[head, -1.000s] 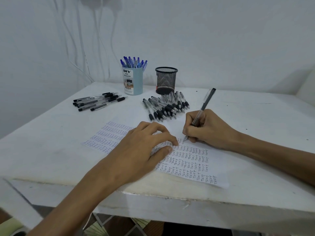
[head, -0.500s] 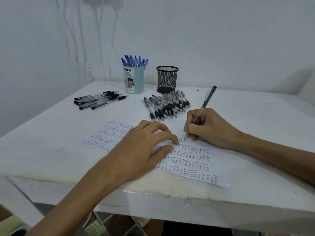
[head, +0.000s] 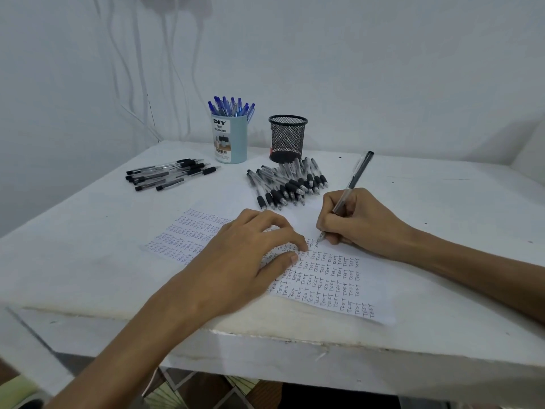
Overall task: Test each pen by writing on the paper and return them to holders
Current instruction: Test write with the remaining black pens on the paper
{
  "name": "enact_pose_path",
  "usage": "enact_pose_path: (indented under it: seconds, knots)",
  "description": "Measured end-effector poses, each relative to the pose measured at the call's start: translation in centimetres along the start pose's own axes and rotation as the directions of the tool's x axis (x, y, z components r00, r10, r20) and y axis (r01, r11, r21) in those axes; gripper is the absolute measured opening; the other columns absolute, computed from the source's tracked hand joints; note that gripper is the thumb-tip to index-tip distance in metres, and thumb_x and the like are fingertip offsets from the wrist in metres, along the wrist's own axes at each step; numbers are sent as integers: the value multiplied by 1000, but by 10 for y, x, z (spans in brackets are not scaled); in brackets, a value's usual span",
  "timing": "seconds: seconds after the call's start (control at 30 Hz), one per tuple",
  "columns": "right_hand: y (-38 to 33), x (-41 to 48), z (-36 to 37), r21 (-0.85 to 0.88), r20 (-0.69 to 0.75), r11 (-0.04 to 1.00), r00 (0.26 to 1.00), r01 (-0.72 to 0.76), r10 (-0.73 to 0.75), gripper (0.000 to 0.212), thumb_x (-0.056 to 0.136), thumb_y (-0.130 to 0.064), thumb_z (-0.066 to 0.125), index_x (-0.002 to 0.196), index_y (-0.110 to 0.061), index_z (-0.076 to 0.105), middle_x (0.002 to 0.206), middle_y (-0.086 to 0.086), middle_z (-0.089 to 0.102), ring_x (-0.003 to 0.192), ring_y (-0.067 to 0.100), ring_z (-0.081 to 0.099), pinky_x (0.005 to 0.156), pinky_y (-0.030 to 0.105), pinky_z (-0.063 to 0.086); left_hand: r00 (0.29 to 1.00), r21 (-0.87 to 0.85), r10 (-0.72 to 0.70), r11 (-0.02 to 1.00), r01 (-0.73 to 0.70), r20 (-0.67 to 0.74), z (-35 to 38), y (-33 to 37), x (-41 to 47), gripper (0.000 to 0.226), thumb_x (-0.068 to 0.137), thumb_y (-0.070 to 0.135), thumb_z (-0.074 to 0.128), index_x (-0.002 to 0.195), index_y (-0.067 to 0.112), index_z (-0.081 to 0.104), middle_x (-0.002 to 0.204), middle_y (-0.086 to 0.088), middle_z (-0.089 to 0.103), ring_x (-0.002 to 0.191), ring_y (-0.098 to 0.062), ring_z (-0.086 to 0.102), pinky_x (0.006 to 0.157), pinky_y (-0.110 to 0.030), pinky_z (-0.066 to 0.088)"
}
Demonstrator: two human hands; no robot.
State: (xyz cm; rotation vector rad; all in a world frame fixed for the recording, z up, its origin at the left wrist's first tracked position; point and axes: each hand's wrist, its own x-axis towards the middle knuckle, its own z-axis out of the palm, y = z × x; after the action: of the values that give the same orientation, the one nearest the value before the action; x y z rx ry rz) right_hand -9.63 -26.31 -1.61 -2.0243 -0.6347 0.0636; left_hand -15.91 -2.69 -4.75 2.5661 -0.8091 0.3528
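A white sheet of paper [head: 333,278] covered in rows of the word "TEST" lies on the white table [head: 442,208]. My right hand [head: 356,222] grips a black pen [head: 352,184] with its tip on the paper. Fingers spread, my left hand [head: 241,261] presses down on the sheet. A pile of black pens [head: 287,184] lies in front of an empty black mesh holder [head: 287,138]. A second group of black pens [head: 171,174] lies at the left. A light blue holder [head: 230,140] contains several blue pens [head: 231,106].
The table stands in a corner between white walls, with pale cables [head: 174,54] hanging down the wall behind the holders. The table's front edge [head: 295,338] runs just below the paper. The right half of the table holds nothing but my forearm.
The pen tip has shifted slightly along the top line of writing. My left hand stays pressed on the paper. The view has drifted a little.
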Motion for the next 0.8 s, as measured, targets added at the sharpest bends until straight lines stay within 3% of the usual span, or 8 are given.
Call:
enact_pose_path:
  seconds: [0.27, 0.4, 0.5, 0.6, 0.7, 0.8]
  knots:
    - [0, 2, 2, -3, -30, 1000, 999, -14, 14, 20, 90, 1, 63, 70, -2, 62, 56, 12, 63, 43, 11, 42, 46, 18, 34, 1000, 7, 9, 1000, -9, -3, -1, 0, 1, 35, 101, 56, 38, 128, 50, 60, 132, 27, 47, 131, -1, 37, 107, -35, 41]
    - [-5, 9, -4, 288, 15, 931, 973, -226, 231, 34, 99, -13, 49, 67, -10, 61, 58, 13, 57, 42, 15, 37, 41, 23, 26, 1000, 2, 16, 1000, -16, -10, 0, -2, 0, 38, 101, 59, 36, 129, 48, 60, 132, 26, 48, 130, -1, 38, 107, -35, 42]
    - [-5, 14, -10, 420, 79, 852, 948, -312, 309, 41, 103, -29, 41, 75, -10, 64, 74, 11, 61, 57, 17, 50, 48, 21, 43, 1000, -17, 6, 1000, -6, -1, -4, -6, 0, 40, 100, 60, 38, 130, 43, 59, 133, 26, 48, 128, 2, 40, 105, -34, 44]
    - [-5, 21, -16, 410, 71, 869, 960, -277, 272, 32, 104, -26, 51, 85, -6, 67, 82, 6, 65, 65, 15, 56, 55, 19, 51, 999, 22, 2, 1000, -3, 37, -15, -18, -2, 43, 101, 63, 37, 131, 40, 57, 133, 24, 47, 126, 3, 40, 103, -32, 44]
    - [-15, 29, -23, 357, 19, 915, 981, -187, 193, 35, 86, -30, 67, 102, 0, 66, 75, 6, 67, 57, 14, 58, 51, 16, 49, 997, 42, 1, 999, -4, 81, -31, -42, -4, 47, 97, 68, 35, 130, 41, 57, 131, 23, 49, 126, 1, 43, 104, -33, 44]
    - [-24, 41, -28, 354, -4, 918, 981, -178, 192, 31, 92, -30, 67, 107, -4, 62, 75, 10, 64, 54, 15, 59, 51, 15, 51, 994, 28, -13, 1000, 10, 105, -49, -72, -6, 42, 96, 67, 40, 126, 43, 58, 127, 25, 51, 126, -1, 46, 104, -32, 43]
